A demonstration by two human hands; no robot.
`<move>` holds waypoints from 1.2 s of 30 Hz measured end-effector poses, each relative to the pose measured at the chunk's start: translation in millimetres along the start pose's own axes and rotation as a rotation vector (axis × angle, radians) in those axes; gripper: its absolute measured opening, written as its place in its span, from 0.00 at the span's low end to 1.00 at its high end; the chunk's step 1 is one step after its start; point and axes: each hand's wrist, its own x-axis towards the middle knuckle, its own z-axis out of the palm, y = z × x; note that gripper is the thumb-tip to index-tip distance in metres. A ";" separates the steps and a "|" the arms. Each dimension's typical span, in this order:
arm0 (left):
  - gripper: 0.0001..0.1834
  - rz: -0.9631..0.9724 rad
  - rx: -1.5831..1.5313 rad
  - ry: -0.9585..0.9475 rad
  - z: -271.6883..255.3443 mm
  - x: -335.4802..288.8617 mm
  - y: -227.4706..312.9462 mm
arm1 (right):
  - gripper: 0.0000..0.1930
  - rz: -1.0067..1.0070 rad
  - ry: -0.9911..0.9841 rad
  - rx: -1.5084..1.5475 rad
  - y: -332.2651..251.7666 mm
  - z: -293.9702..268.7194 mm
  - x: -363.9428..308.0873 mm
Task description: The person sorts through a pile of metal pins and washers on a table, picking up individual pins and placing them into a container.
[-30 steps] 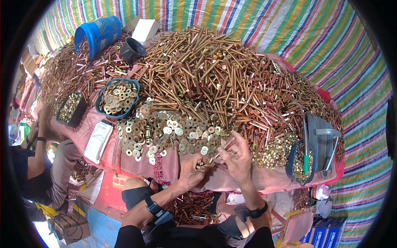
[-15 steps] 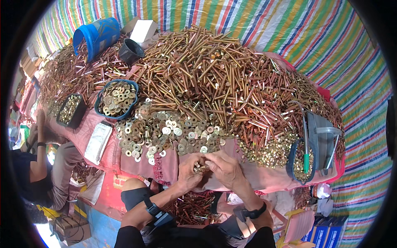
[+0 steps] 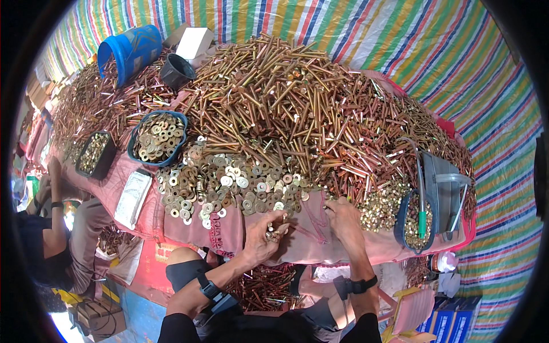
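My left hand [image 3: 262,240] is held over the pink cloth at the table's near edge, its fingers curled around several small brass-coloured metal pieces [image 3: 275,233], probably nuts. To its right, my right hand [image 3: 346,222] reaches forward with thumb and fingers pinched together at the pile's near edge; whatever they hold is too small to make out. Loose washers [image 3: 229,186] spread out ahead of my left hand. A heap of small nuts [image 3: 380,210] lies just right of my right hand. Beyond both rises a large mound of long, coppery metal tubes [image 3: 274,103].
A blue basket of washers [image 3: 134,155] and a dark tub of nuts [image 3: 104,164] stand left. At right are another nut basket [image 3: 402,237], a green-handled tool [image 3: 422,223] and a grey scoop [image 3: 443,183]. A blue bucket [image 3: 134,54] lies far left. Another person's arm [image 3: 55,211] shows at left.
My right hand has parted from my left and moved forward and right to the edge of the pile. My left hand stays near its place with the metal pieces.
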 end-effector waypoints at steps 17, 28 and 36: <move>0.22 0.036 -0.047 -0.003 1.4 -2.4 -9.0 | 0.16 0.169 -0.193 0.968 -27.8 5.6 6.5; 0.26 0.022 -0.135 -0.036 -1.2 -3.9 -12.0 | 0.14 -0.139 -0.221 0.929 -76.0 -0.9 -8.3; 0.21 0.003 -0.092 -0.058 -5.0 -4.4 -7.4 | 0.11 -0.403 0.029 0.591 -82.4 6.9 -7.5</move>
